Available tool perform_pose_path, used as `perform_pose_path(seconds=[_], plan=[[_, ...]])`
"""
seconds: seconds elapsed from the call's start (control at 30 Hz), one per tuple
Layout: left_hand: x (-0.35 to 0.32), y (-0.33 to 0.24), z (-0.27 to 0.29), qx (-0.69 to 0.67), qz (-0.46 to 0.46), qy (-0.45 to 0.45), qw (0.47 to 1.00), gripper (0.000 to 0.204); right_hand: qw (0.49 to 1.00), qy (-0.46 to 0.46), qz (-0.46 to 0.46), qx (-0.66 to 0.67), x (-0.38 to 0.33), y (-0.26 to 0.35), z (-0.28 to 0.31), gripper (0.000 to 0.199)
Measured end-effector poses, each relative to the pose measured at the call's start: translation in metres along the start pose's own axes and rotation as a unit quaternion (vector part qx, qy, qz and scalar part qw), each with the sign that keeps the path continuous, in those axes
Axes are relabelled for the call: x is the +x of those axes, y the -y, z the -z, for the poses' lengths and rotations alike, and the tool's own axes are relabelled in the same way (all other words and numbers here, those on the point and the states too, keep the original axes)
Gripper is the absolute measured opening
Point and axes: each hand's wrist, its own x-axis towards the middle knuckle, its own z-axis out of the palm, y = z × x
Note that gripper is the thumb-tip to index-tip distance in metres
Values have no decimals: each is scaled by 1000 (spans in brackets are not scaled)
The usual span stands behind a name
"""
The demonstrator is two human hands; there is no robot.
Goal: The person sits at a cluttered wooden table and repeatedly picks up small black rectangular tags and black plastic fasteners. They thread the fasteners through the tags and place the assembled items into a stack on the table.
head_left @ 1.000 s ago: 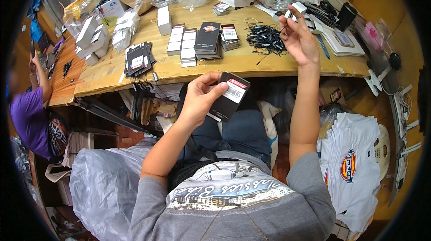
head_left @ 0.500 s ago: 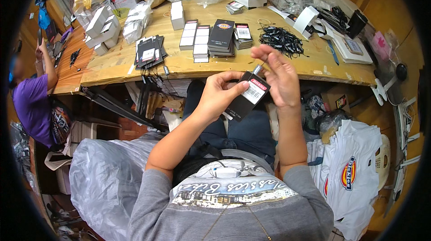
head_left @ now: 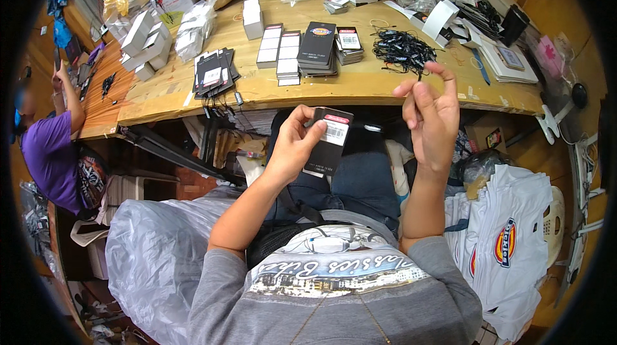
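Note:
My left hand [head_left: 294, 146] is closed on a black hang tag [head_left: 325, 153], thumb on its front. The tag bears a red and white barcode label near its upper end and hangs over my lap. A small pale tab [head_left: 371, 128], blurred, shows just right of the tag; whether a cord joins them I cannot tell. My right hand [head_left: 432, 110] is raised at the table's front edge, its fingers bent and apart, with nothing visible in them. Beyond it lies a heap of black tag cords [head_left: 402, 49].
Stacks of black tags [head_left: 316, 46] and white label cards [head_left: 268, 46] stand on the wooden table [head_left: 257, 97]. Several corded tags [head_left: 215, 72] lie at its front. Left is a large plastic bag [head_left: 160, 261]; right, white shirts [head_left: 501, 242]. A person in purple [head_left: 51, 152] sits far left.
My left hand has drawn the tag left and turned it more upright. My right hand has moved right, away from the tag and its small tab.

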Motion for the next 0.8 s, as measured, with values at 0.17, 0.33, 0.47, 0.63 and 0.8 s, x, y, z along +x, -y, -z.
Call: perform_pose_path(seconds=[0.17,0.33,0.47,0.63,0.8], plan=[[-5,-11,-11,-124,13,-12,992,18,993,38,-66,-89,-18,-20,2,7],[-5,-3,-8,21,-90,-101,991,21,993,23,-32,-108,-30,-47,-10,8],[-9,-5,-10,95,-138,-148,975,20,985,21,-21,-171,-32,-52,-19,7],[-14,-11,-16,158,-179,-158,958,19,995,15,-60,-79,-34,-58,-23,7],[-15,-11,-14,268,-261,-124,919,20,996,14,-61,-61,-35,-59,-22,7]])
